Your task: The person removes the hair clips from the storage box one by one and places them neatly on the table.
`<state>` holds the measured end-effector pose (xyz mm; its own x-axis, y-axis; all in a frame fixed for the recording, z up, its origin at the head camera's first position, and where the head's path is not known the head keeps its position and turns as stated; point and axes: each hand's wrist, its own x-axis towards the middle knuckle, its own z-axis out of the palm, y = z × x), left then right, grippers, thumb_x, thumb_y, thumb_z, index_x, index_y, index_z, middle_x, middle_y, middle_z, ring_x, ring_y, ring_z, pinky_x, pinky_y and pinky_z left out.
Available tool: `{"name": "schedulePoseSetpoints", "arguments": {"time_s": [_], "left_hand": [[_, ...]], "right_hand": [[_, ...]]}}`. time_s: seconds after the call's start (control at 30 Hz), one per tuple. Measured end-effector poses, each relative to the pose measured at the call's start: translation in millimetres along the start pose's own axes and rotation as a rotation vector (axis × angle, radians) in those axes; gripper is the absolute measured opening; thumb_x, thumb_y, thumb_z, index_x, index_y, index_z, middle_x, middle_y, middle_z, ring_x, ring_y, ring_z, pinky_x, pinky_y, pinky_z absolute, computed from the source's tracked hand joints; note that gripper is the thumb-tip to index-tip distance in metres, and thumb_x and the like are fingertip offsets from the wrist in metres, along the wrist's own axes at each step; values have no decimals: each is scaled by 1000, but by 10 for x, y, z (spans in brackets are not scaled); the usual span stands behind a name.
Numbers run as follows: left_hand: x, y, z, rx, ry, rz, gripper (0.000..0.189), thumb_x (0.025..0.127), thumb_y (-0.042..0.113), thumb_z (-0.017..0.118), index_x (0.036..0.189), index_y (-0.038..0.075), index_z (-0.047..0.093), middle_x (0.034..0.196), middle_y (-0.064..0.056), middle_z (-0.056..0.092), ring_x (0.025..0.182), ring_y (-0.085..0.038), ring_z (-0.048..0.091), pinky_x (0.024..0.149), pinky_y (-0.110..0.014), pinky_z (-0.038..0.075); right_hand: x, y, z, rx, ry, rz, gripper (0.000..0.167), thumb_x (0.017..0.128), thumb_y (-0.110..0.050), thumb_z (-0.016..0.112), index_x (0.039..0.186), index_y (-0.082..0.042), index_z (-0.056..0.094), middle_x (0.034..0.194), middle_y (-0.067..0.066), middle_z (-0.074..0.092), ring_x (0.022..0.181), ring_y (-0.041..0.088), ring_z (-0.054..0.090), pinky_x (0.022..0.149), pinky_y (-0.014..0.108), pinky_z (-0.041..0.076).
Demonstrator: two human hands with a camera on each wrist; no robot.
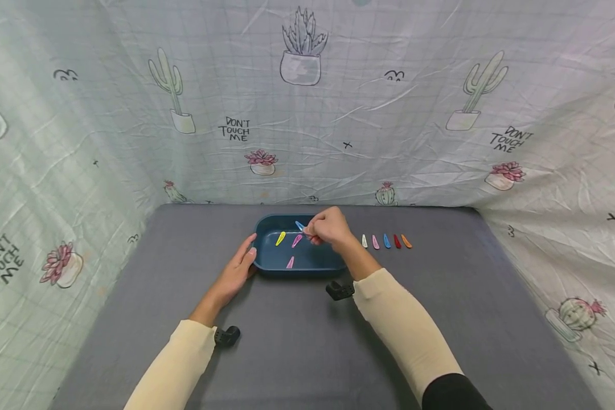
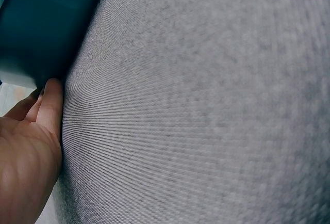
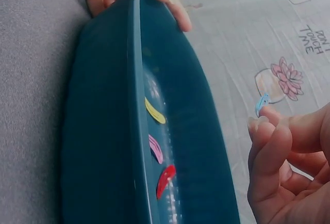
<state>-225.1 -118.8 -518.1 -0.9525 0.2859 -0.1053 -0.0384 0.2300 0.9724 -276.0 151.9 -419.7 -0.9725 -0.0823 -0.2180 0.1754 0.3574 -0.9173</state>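
My right hand (image 1: 329,226) pinches a blue snap hair clip (image 1: 299,226) between thumb and forefinger, above the back part of a dark teal tray (image 1: 299,271). The same blue clip (image 3: 262,103) sticks out from the fingertips in the right wrist view. Along the tray's left end, my left hand (image 1: 238,266) rests with fingers extended against the wall and rim. Inside the tray lie a yellow clip (image 1: 280,238), a magenta clip (image 1: 297,241) and a pale pink clip (image 1: 290,262). A red clip (image 3: 165,181) there shows in the right wrist view.
To the right of the tray, a row of clips lies on the grey table: white (image 1: 364,241), pink (image 1: 376,242), blue (image 1: 386,241), red (image 1: 397,242) and orange (image 1: 406,241). A printed cloth curtain (image 1: 307,125) surrounds the table's back and sides.
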Motion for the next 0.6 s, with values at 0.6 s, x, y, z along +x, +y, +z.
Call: {"name": "schedulePoseSetpoints", "arguments": {"time_s": [0.6], "left_hand": [[-8, -10, 15, 7, -13, 25, 59, 115, 43, 30, 169, 28, 12, 178, -9, 1, 164, -35, 10, 126, -61, 25]], "right_hand": [[-120, 58, -225, -16, 21, 32, 18, 96, -5, 68, 99, 9, 79, 92, 21, 78, 59, 13, 64, 82, 50, 64]]}}
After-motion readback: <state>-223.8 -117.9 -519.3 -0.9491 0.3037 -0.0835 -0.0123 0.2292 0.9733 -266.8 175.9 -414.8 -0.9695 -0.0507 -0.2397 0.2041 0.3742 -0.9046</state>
